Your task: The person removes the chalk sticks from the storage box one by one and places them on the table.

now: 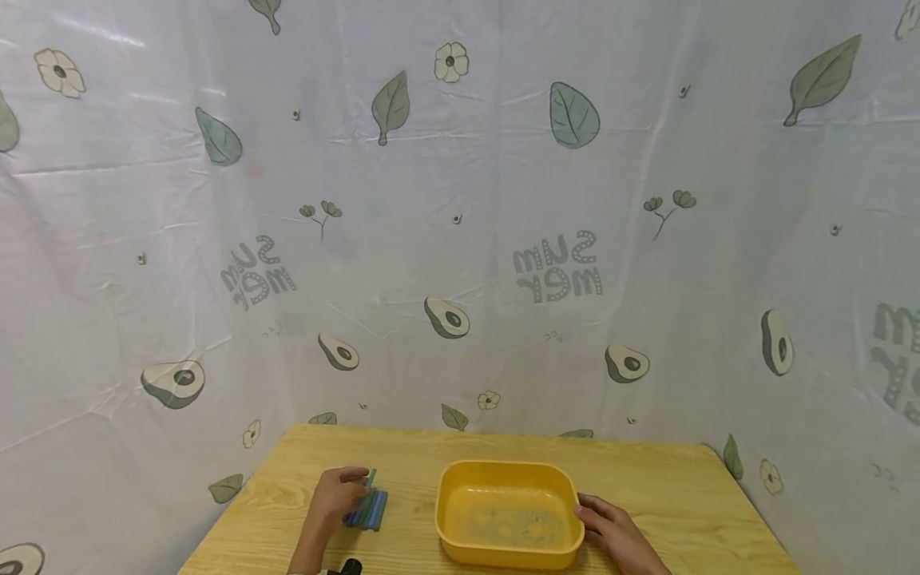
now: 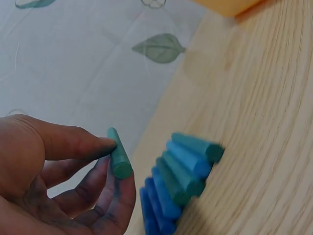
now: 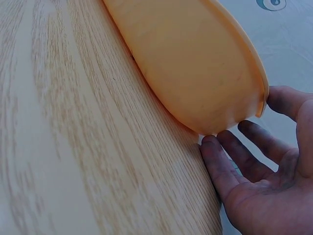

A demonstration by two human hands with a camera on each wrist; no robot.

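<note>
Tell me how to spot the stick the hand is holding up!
Find the wooden table, then look left of the yellow tub at the row of blue and green chalk sticks. The one you want is the green stick pinched in the left hand, lifted above the row while the others lie flat.

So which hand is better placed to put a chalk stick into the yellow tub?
Probably the left hand: it already pinches a green chalk stick beside the pile. The right hand rests against the tub.

"SUM MER" in grey letters — on the printed backdrop cloth [image 1: 460, 200], several places.
</note>
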